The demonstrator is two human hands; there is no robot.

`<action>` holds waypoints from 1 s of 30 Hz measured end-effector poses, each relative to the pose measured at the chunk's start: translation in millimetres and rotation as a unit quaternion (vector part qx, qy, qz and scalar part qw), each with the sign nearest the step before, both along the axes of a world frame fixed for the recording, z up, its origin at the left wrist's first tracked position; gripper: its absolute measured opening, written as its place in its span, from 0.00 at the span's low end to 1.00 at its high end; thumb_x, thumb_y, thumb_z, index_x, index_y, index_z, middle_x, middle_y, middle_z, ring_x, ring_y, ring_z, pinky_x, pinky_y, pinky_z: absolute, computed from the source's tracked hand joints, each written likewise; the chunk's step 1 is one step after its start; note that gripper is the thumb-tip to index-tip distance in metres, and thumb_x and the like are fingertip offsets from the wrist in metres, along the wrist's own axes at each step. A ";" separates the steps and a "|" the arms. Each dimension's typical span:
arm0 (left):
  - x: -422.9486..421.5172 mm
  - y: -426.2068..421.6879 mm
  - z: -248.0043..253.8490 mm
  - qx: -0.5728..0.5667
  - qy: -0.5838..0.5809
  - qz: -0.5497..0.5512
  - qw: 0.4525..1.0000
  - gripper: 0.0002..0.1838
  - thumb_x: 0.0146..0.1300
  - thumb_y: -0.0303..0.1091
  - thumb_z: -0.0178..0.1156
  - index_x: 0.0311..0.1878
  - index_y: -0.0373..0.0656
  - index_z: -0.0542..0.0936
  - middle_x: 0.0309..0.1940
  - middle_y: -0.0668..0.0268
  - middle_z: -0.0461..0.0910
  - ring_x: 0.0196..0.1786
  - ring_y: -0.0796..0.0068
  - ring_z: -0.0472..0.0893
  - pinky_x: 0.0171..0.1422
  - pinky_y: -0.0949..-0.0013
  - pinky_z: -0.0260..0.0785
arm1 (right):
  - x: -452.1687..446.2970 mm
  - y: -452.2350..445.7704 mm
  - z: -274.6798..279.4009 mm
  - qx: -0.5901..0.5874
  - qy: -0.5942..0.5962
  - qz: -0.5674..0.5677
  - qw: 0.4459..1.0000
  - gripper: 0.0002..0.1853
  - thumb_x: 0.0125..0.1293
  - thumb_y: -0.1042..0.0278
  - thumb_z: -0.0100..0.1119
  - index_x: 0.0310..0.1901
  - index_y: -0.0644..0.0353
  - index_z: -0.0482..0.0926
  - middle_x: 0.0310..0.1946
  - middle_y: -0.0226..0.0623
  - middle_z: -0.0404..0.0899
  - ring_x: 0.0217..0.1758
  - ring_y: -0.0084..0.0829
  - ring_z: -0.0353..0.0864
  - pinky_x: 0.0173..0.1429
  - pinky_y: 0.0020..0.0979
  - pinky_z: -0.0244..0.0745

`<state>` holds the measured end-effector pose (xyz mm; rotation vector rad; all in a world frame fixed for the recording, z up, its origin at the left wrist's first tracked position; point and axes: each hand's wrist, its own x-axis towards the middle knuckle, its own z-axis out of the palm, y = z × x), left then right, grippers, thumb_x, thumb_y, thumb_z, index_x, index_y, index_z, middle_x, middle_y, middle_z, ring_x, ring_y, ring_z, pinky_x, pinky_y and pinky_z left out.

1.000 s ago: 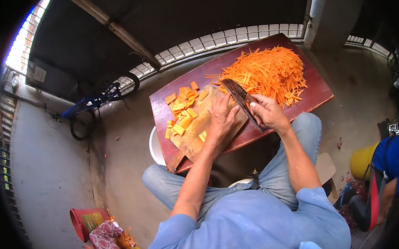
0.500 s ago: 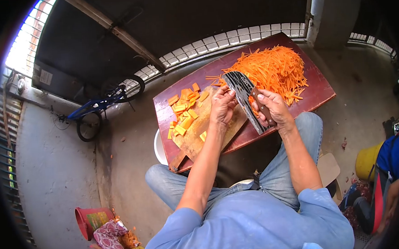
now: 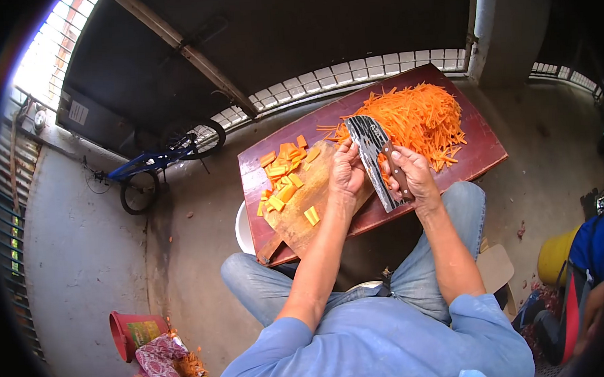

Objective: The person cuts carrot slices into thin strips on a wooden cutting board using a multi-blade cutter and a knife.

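Observation:
My right hand (image 3: 415,177) is closed around the brown handle of a cleaver (image 3: 369,144). The cleaver is raised above the table, its broad dark-patterned blade slanting up and to the left. At the blade's left edge is my left hand (image 3: 346,170), fingers curled together; whatever they pinch, if anything, is hidden. Under my left wrist lies a wooden cutting board (image 3: 300,222) with flat carrot pieces (image 3: 284,172) on its left part. Behind the blade rises a large heap of shredded carrot (image 3: 417,119). A few orange bits show between the blade and my right fingers.
The dark red table (image 3: 479,144) carries the board and the heap. A white tub (image 3: 244,230) sits partly under its left edge. A blue bicycle (image 3: 156,160) leans by the wall. A red bucket (image 3: 128,334) stands at lower left, and a yellow bucket (image 3: 558,258) beside another person at right.
The view has shifted slightly, so the table sits lower in the picture. Both hands stay at the cleaver, with my left fingers a little lower along the blade's edge.

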<state>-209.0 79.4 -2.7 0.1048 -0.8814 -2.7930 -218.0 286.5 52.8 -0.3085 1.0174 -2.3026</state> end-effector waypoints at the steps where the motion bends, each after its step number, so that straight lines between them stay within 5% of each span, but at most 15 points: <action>1: 0.4 1.5 -0.1 0.011 -0.010 0.009 1.000 0.16 0.82 0.28 0.63 0.69 0.40 0.81 0.60 0.57 0.91 0.60 0.58 0.92 0.70 0.49 0.86 | 0.8 -1.0 0.0 0.000 -0.001 -0.001 1.000 0.17 0.87 0.61 0.62 0.66 0.63 0.82 0.36 0.30 0.86 0.20 0.16 0.82 0.21 0.20 0.77; 11: -2.3 16.2 -10.7 0.118 -0.086 0.146 0.978 0.09 0.83 0.24 0.60 0.62 0.41 0.79 0.50 0.60 0.89 0.47 0.61 0.90 0.58 0.53 0.89 | 3.8 -11.8 -4.2 -0.005 0.012 -0.025 1.000 0.15 0.89 0.61 0.57 0.66 0.61 0.78 0.36 0.32 0.84 0.22 0.18 0.82 0.19 0.22 0.76; 14: -0.2 14.7 -14.9 -0.047 -0.069 0.169 0.982 0.12 0.81 0.28 0.64 0.64 0.42 0.80 0.47 0.61 0.90 0.46 0.59 0.91 0.52 0.49 0.88 | 1.5 -6.5 6.3 -0.005 0.033 -0.059 0.998 0.14 0.89 0.60 0.57 0.64 0.60 0.78 0.36 0.31 0.84 0.21 0.16 0.81 0.19 0.20 0.75; 15: -0.3 14.5 -15.9 -0.143 -0.058 0.186 0.970 0.14 0.78 0.26 0.68 0.64 0.36 0.84 0.48 0.62 0.91 0.47 0.66 0.91 0.54 0.57 0.86 | -0.1 -3.4 9.5 0.004 0.043 -0.071 0.997 0.13 0.89 0.60 0.58 0.62 0.60 0.79 0.35 0.30 0.83 0.21 0.15 0.81 0.18 0.20 0.75; 19: 0.7 9.7 10.1 -0.465 -0.160 0.171 0.854 0.19 0.77 0.24 0.69 0.68 0.31 0.88 0.59 0.57 0.92 0.55 0.72 0.90 0.61 0.69 0.83 | -4.0 2.2 9.0 0.023 0.061 -0.088 0.994 0.14 0.89 0.60 0.58 0.63 0.59 0.78 0.36 0.29 0.83 0.21 0.15 0.80 0.18 0.20 0.74; 23: -1.8 3.6 -0.7 -0.468 -0.052 0.232 0.851 0.17 0.76 0.25 0.68 0.64 0.30 0.89 0.57 0.52 0.93 0.53 0.67 0.91 0.60 0.64 0.83 | -5.5 1.3 5.8 0.042 0.064 -0.074 0.994 0.15 0.88 0.59 0.60 0.64 0.60 0.78 0.36 0.30 0.83 0.20 0.17 0.80 0.18 0.21 0.74; 27: 56.3 -25.6 35.3 -0.606 -0.054 0.158 0.778 0.15 0.73 0.29 0.71 0.59 0.35 0.91 0.54 0.53 0.92 0.56 0.57 0.91 0.60 0.60 0.83 | -3.7 -0.6 8.9 0.061 0.083 -0.033 0.994 0.18 0.86 0.59 0.64 0.66 0.62 0.78 0.36 0.30 0.82 0.21 0.17 0.79 0.18 0.21 0.72; 30: 120.5 -59.6 43.9 -0.761 -0.027 0.128 0.635 0.16 0.69 0.32 0.75 0.58 0.37 0.91 0.57 0.52 0.88 0.60 0.52 0.87 0.66 0.56 0.81 | -2.0 -1.0 6.1 0.043 0.061 0.014 0.997 0.20 0.83 0.64 0.67 0.68 0.63 0.77 0.38 0.32 0.82 0.22 0.17 0.79 0.18 0.21 0.72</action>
